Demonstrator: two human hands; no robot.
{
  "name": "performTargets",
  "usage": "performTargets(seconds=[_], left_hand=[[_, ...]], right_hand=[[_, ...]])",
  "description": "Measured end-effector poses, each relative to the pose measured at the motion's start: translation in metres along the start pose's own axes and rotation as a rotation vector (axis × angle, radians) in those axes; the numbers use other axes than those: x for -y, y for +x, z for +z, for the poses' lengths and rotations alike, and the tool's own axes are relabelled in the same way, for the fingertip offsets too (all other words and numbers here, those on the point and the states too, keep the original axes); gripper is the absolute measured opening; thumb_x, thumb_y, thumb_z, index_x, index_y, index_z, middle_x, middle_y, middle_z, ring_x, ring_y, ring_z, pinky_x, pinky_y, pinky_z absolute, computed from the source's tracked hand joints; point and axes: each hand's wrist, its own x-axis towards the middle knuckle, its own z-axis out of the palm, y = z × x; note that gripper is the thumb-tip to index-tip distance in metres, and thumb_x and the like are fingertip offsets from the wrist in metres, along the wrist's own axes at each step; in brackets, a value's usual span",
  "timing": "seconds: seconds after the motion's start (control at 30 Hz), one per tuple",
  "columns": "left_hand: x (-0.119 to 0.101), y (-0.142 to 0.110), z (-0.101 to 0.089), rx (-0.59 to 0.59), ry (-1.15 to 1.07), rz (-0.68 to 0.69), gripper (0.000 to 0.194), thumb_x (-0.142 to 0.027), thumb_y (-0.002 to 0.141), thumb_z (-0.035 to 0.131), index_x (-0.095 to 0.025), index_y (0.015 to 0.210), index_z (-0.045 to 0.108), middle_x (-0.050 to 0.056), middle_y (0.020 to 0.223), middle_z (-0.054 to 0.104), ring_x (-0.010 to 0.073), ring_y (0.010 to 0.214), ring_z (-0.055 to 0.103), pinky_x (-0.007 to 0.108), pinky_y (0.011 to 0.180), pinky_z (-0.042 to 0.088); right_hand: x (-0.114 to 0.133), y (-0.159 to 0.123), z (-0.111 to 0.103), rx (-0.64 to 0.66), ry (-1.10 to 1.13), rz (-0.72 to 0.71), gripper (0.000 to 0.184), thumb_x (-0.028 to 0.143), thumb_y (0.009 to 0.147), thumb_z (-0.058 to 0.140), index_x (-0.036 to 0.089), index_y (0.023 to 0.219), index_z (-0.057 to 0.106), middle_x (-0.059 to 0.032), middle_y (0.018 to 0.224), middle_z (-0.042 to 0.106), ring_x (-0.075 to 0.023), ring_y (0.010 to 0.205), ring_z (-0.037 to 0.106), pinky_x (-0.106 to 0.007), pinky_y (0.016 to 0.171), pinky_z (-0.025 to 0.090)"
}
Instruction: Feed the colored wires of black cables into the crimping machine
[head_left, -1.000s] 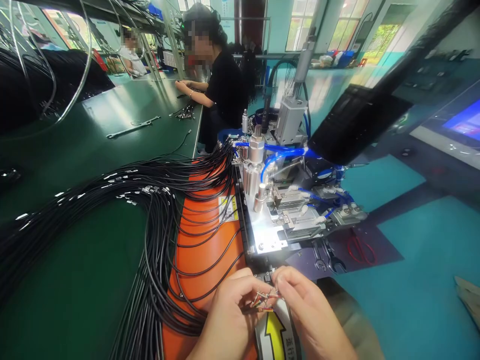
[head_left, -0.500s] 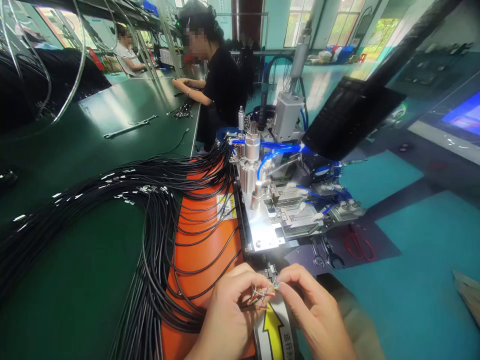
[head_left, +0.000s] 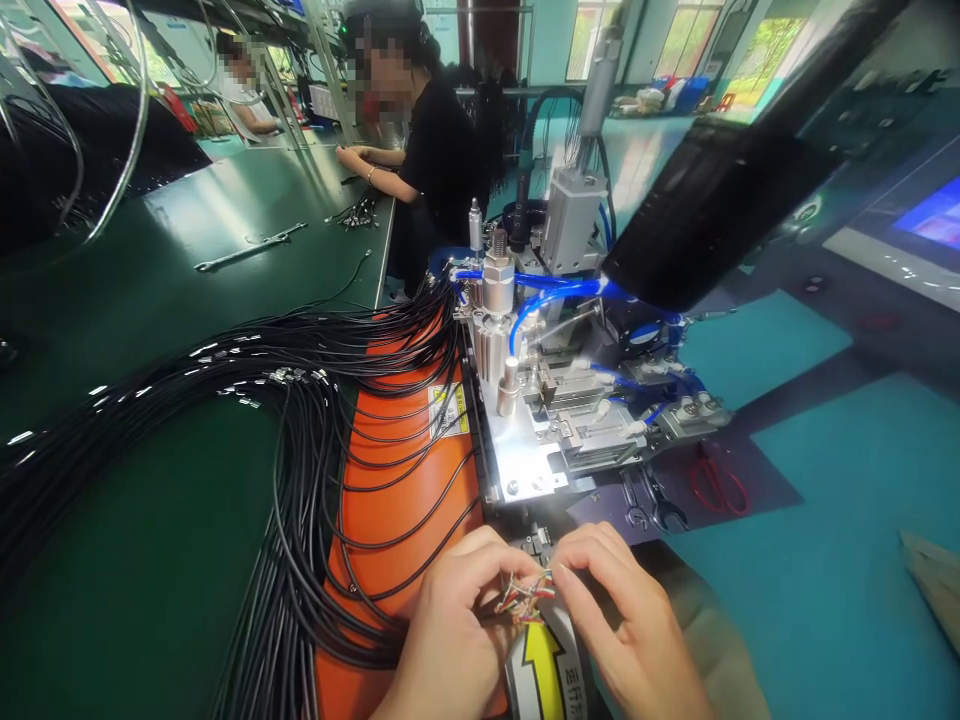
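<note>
Black cables (head_left: pixel 352 630) run in from the left and pass under my left hand (head_left: pixel 457 620), which is closed around their ends. Out of its fingers fan thin coloured wires (head_left: pixel 525 597), with red, white, green and yellow strands showing. My right hand (head_left: pixel 619 610) is closed in a pinch of thumb and forefinger at the tips of these wires, close to the left fingertips. Just beyond the fingers sits a small metal fixture (head_left: pixel 537 541) at the front of the machine (head_left: pixel 532 460). Below the wires lies a label with a yellow arrow (head_left: pixel 544 665).
An orange sloping panel (head_left: pixel 405 500) carries the cables beside the machine. Wrenches (head_left: pixel 656 505) and red-handled scissors (head_left: pixel 716 485) lie on the right. A black cylinder (head_left: pixel 720 220) hangs over the machine. On the green table (head_left: pixel 187 235) rests another wrench (head_left: pixel 251 247); a co-worker (head_left: pixel 442 150) sits behind.
The view has shifted slightly, so the scene sits a little further left. My fingers have moved only slightly at the wires, which my left hand still holds.
</note>
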Motion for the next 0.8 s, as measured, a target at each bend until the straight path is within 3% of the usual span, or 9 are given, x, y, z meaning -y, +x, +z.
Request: performTargets(seconds=[0.17,0.3,0.43,0.6,0.8], left_hand=[[-0.001,0.001,0.002,-0.022,0.038,-0.014,0.014,-0.021,0.076,0.055,-0.016,0.067,0.064,0.002,0.065,0.054,0.0136,0.061,0.051,0.022,0.053,0.037],[0.004,0.005,0.0,-0.031,-0.006,0.006,0.013,-0.018,0.079,0.054,-0.02,0.08,0.067,0.001,0.072,0.059,0.0129,0.067,0.055,0.02,0.059,0.042],[0.011,0.01,-0.007,-0.007,0.112,-0.009,0.011,-0.022,0.082,0.052,-0.022,0.082,0.063,0.0,0.08,0.061,0.0132,0.076,0.057,0.019,0.064,0.043],[0.019,0.01,-0.011,0.085,0.222,0.098,0.015,-0.014,0.083,0.046,-0.021,0.083,0.059,0.0,0.08,0.06,0.0129,0.074,0.056,0.019,0.064,0.044],[0.019,0.01,-0.013,0.02,0.534,0.291,0.027,-0.011,0.082,0.037,-0.021,0.089,0.061,0.001,0.07,0.058,0.0135,0.059,0.057,0.02,0.053,0.048]], right_hand=[[-0.003,-0.006,0.008,-0.015,0.018,0.065,0.022,0.019,0.089,0.038,0.019,0.069,0.046,-0.0004,0.069,0.05,-0.0151,0.067,0.049,-0.025,0.062,0.04],[-0.02,-0.006,0.021,-0.11,0.052,-0.012,0.019,0.015,0.091,0.032,0.02,0.076,0.044,-0.0009,0.074,0.047,-0.0149,0.07,0.046,-0.026,0.064,0.039],[-0.041,0.0,0.026,-0.133,0.074,-0.048,0.02,0.014,0.091,0.028,0.02,0.078,0.041,-0.0016,0.075,0.045,-0.0155,0.07,0.044,-0.029,0.063,0.037],[-0.059,0.008,0.027,-0.137,0.028,-0.085,0.018,0.013,0.09,0.03,0.02,0.077,0.04,-0.001,0.073,0.045,-0.0156,0.068,0.044,-0.029,0.061,0.038],[-0.072,0.008,0.034,-0.165,0.052,-0.164,0.017,0.008,0.087,0.032,0.02,0.08,0.042,-0.001,0.073,0.046,-0.0144,0.067,0.046,-0.027,0.06,0.04]])
